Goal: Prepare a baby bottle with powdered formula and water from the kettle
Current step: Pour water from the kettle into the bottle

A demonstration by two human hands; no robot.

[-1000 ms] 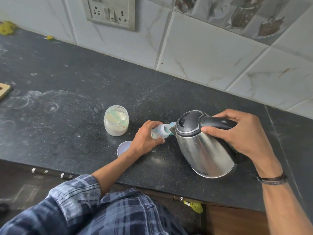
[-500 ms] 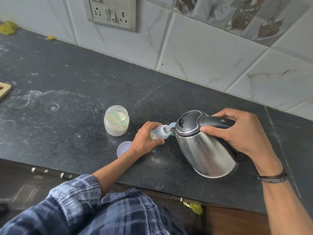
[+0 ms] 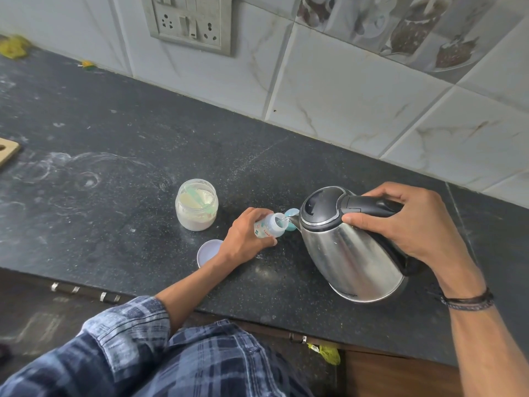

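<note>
You get soft, even light with no hard shadows; the steel kettle (image 3: 352, 262) carries pale streaks of glare and the dark counter (image 3: 143, 144) a dull sheen. Wide-angle distortion bends the tiles (image 3: 343, 90) toward 1 o'clock, and the corners go slightly soft

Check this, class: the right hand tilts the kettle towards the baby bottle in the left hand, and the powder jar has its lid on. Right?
No: the head view shows the powder jar open, a round lid lying on the counter. The right hand does tilt the kettle towards the baby bottle in the left hand.
</note>
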